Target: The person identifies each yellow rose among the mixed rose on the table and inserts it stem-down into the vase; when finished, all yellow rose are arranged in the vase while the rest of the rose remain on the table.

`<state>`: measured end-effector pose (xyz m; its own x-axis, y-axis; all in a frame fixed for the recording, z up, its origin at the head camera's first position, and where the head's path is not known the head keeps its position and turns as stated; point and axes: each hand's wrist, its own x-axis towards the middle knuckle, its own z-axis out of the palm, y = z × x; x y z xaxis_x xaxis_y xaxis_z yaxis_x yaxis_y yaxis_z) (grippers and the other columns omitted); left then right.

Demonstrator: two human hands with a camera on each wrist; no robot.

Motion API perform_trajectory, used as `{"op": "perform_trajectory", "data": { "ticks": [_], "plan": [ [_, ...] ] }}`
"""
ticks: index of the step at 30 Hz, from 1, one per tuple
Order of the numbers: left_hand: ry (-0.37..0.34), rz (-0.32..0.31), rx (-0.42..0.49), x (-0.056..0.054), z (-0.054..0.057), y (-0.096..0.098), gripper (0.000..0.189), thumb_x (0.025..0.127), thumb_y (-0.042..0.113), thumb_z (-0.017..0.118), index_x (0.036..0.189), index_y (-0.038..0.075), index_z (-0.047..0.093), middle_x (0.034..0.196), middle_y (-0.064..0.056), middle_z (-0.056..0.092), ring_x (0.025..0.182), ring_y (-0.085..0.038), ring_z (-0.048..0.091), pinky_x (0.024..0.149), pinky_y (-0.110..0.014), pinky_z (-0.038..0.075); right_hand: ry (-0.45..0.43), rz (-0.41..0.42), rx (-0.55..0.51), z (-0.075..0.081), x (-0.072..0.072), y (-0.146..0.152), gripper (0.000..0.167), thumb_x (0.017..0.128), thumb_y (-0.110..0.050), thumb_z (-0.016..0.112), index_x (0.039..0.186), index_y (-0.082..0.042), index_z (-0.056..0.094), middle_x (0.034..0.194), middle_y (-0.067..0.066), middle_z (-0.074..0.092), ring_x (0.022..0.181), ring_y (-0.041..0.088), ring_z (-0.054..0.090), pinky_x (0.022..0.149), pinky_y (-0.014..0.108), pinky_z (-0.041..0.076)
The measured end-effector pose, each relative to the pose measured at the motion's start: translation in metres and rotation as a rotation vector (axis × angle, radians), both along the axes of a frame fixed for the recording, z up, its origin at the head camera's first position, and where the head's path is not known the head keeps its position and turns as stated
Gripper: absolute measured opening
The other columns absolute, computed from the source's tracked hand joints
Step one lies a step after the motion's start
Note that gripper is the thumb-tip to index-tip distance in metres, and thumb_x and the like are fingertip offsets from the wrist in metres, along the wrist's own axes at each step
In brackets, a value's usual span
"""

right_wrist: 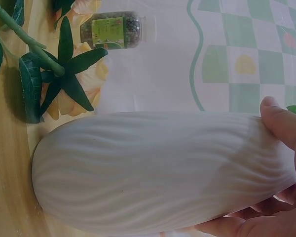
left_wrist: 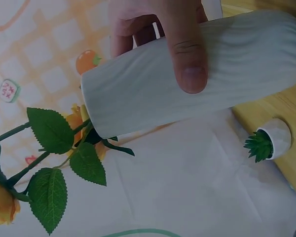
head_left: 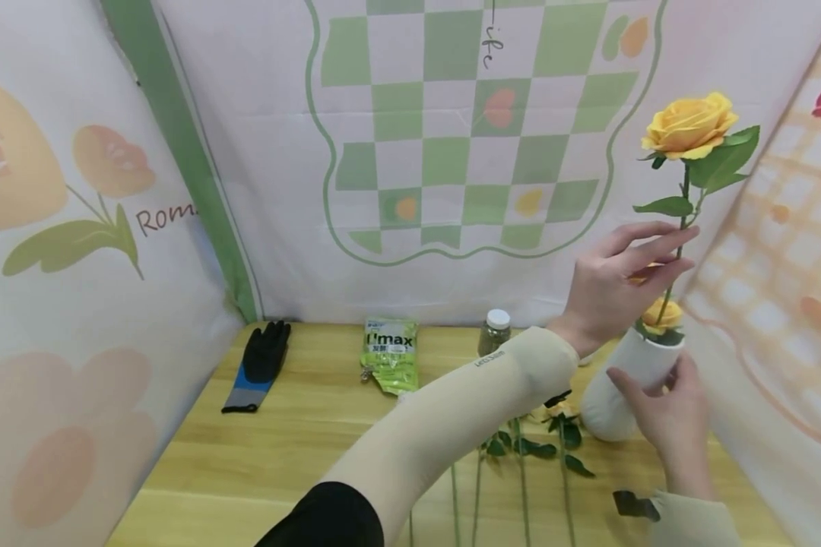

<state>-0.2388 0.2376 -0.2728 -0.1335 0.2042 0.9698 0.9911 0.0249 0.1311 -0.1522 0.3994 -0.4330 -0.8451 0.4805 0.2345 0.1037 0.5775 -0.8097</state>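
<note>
My left hand (head_left: 616,273) pinches the green stem of a yellow rose (head_left: 691,125), whose bloom stands high above a white vase (head_left: 616,387). The stem's lower part runs down to the vase mouth, where it overlaps another yellow rose (head_left: 660,316) low at the rim. Part of a further yellow bloom shows behind my left fingers. My right hand (head_left: 677,418) grips the tilted vase near its upper part, thumb across the ribbed side in the left wrist view. The vase base is low by the tabletop in the right wrist view.
Several yellow roses with long stems (head_left: 523,486) lie on the wooden table (head_left: 315,456), beside the vase. Toward the back are a jar with a white lid (head_left: 496,330), a green packet (head_left: 391,353) and a black-blue glove (head_left: 263,361). A small potted succulent (left_wrist: 274,140) stands near the vase.
</note>
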Motion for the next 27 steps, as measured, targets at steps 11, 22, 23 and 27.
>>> {"op": "perform_trajectory", "data": {
  "ticks": [11, 22, 23, 27],
  "plan": [
    [0.111, 0.161, -0.062, -0.012, -0.014, 0.004, 0.033, 0.097, 0.021, 0.085, 0.126, 0.007, 0.081, 0.130, -0.005, 0.074, 0.100, 0.003, 0.069, 0.095, -0.001, 0.043, 0.018, 0.003, 0.011, 0.001, 0.001, -0.002, 0.096, 0.092, -0.045, 0.086, 0.165, -0.008, 0.035, 0.159, 0.029, 0.048, 0.141, 0.054, 0.050, 0.104, 0.073, 0.047],
    [0.049, 0.115, -0.074, -0.012, -0.031, 0.006, 0.032, 0.098, 0.019, 0.083, 0.128, 0.006, 0.080, 0.130, -0.005, 0.073, 0.095, 0.006, 0.068, 0.092, -0.001, 0.044, 0.020, -0.010, 0.019, 0.000, 0.002, -0.002, 0.096, 0.092, -0.044, 0.087, 0.165, -0.009, 0.036, 0.160, 0.027, 0.048, 0.142, 0.053, 0.050, 0.104, 0.074, 0.047],
    [0.018, 0.091, -0.057, -0.011, -0.031, 0.007, 0.032, 0.098, 0.017, 0.083, 0.128, 0.005, 0.079, 0.130, -0.006, 0.072, 0.095, 0.006, 0.069, 0.092, -0.001, 0.045, 0.027, -0.009, 0.017, 0.000, 0.001, -0.002, 0.096, 0.092, -0.043, 0.087, 0.165, -0.009, 0.036, 0.160, 0.027, 0.048, 0.142, 0.053, 0.050, 0.104, 0.075, 0.047],
    [-0.105, -0.006, 0.017, -0.010, -0.035, 0.013, 0.034, 0.096, 0.010, 0.084, 0.128, 0.001, 0.078, 0.128, -0.009, 0.070, 0.097, 0.006, 0.072, 0.090, -0.003, 0.049, 0.046, -0.008, 0.028, 0.001, 0.001, -0.003, 0.095, 0.091, -0.042, 0.088, 0.164, -0.008, 0.037, 0.158, 0.027, 0.050, 0.140, 0.053, 0.052, 0.102, 0.072, 0.050]
  ]
}}
